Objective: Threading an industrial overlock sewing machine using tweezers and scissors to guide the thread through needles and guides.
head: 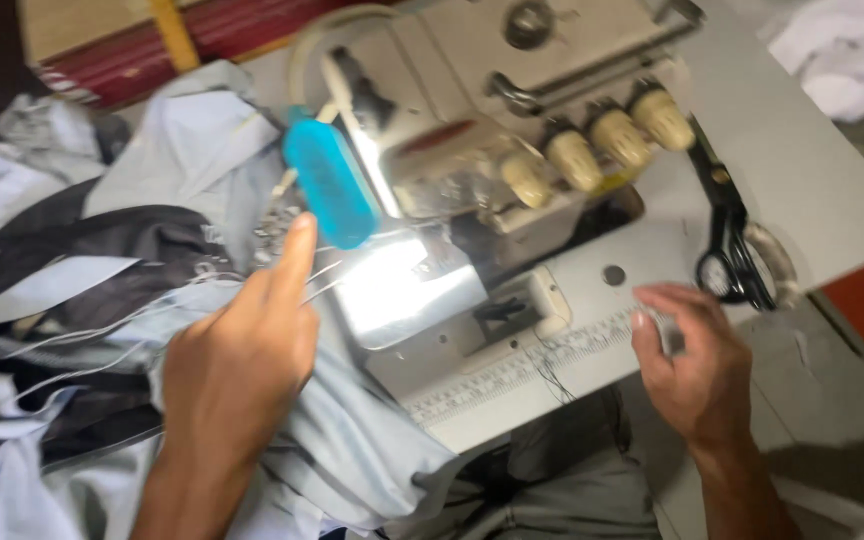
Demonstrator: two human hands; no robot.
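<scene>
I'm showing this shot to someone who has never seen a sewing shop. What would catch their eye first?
Probably the glare of the lit needle area at the centre, under the cream overlock machine with its row of knobs. Next, the bright blue lamp, with the left hand pointing up beside it over pale blue fabric. Black scissors lie right, above the right hand.

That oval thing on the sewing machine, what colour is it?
The oval lamp cover is bright blue, seen in the head view.
</scene>
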